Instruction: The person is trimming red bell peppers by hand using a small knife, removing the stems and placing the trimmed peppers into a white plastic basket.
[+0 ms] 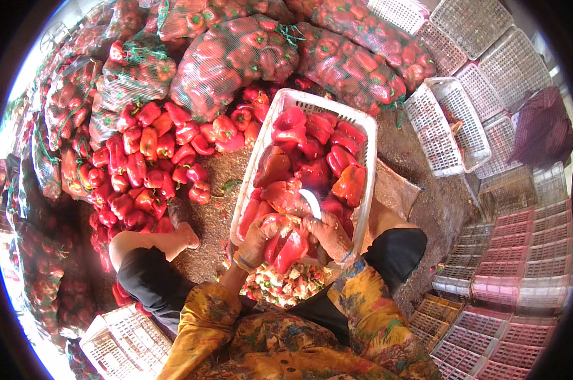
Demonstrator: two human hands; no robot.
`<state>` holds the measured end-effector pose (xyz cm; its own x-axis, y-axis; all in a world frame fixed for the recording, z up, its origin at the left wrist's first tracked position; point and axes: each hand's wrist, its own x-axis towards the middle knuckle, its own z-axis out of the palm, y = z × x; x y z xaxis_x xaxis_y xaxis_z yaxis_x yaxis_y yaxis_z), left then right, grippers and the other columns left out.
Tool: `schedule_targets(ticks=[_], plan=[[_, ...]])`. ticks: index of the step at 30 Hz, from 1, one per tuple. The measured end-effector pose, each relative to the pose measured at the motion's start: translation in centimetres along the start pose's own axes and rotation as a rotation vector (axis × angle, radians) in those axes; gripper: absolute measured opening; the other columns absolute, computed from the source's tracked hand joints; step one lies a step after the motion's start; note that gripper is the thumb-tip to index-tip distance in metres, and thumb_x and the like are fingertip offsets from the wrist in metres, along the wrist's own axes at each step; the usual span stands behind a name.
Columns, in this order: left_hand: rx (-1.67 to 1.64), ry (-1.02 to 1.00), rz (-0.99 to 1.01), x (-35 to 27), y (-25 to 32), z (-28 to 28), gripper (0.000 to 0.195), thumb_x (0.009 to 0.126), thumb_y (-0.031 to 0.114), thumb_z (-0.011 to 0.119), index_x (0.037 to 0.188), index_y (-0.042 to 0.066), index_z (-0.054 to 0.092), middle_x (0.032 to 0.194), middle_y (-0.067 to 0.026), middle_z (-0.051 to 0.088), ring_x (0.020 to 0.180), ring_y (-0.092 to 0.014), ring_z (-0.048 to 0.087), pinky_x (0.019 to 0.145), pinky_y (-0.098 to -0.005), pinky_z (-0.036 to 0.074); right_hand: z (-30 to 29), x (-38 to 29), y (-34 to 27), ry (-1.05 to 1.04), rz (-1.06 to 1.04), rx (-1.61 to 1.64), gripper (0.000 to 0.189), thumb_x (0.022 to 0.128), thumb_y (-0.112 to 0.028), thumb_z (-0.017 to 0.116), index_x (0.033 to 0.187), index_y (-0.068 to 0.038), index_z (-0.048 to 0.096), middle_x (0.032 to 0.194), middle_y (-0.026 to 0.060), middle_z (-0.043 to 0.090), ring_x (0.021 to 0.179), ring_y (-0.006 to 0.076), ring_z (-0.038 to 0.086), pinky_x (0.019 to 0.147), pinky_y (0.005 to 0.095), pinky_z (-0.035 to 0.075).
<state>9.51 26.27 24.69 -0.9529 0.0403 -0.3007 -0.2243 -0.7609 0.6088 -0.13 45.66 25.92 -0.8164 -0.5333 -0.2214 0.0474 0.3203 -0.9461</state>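
My left hand (258, 240), which appears gloved, grips a red bell pepper (290, 249) that looks cut open. In my right hand (331, 235) is a knife with a curved, pale blade (311, 202); its handle is hidden by the fingers. That hand is close against the pepper's right side. Directly beyond both hands stands a white plastic crate (369, 156) holding many red peppers (312, 173), several of them visibly hollowed. Below the hands, between my legs, lies a heap of pepper cores and trimmings (286, 285); whatever holds it is mostly hidden.
Whole red peppers (139, 166) are piled on the floor at left. Mesh sacks of peppers (234, 61) are stacked behind and leftward. Another white crate (445, 126) stands at right, near stacked crates (519, 256). A white crate (125, 342) sits at lower left.
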Motion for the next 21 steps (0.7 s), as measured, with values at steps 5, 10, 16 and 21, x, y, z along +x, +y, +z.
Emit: schedule_targets(ticks=[5,10,16,21], plan=[[0.494,0.089,0.103,1.3,0.5,1.9,0.050,0.089,0.026,0.080,0.125,-0.003,0.060,0.115,-0.0090,0.069,0.106,-0.017,0.066,0.095,-0.0315,0.053,-0.4,-0.1,-0.2,0.229,-0.441,-0.651,0.031,0.091,-0.018,0.066,0.120,-0.008,0.065,0.103,0.0201,0.070,0.086,0.0403,0.069,0.073,0.0491,0.055],[0.649,0.304,0.085,0.7,-0.2,1.3,0.052,0.090,0.033,0.078,0.129,0.004,0.060,0.111,-0.0110,0.074,0.102,-0.019,0.070,0.088,-0.0335,0.055,-0.3,-0.7,-5.8,0.071,-0.398,-0.875,0.053,0.090,-0.017,0.062,0.141,-0.014,0.050,0.135,0.0148,0.061,0.097,0.0383,0.069,0.079,0.0473,0.057],[1.012,0.262,0.119,1.9,-0.4,1.3,0.065,0.084,0.041,0.080,0.135,0.008,0.057,0.110,-0.0221,0.071,0.108,-0.037,0.069,0.093,-0.0440,0.053,1.3,0.9,-3.1,-0.037,-0.309,-0.797,0.061,0.083,-0.013,0.064,0.142,-0.013,0.048,0.120,0.0176,0.065,0.098,0.0402,0.067,0.081,0.0509,0.055],[1.006,0.211,0.051,3.1,-0.8,-0.6,0.066,0.083,0.041,0.079,0.135,0.007,0.057,0.105,-0.0204,0.073,0.106,-0.036,0.070,0.092,-0.0450,0.053,2.3,1.6,-0.9,-0.001,-0.234,-0.834,0.051,0.081,-0.008,0.060,0.131,-0.009,0.052,0.110,0.0195,0.066,0.095,0.0416,0.067,0.079,0.0517,0.054]])
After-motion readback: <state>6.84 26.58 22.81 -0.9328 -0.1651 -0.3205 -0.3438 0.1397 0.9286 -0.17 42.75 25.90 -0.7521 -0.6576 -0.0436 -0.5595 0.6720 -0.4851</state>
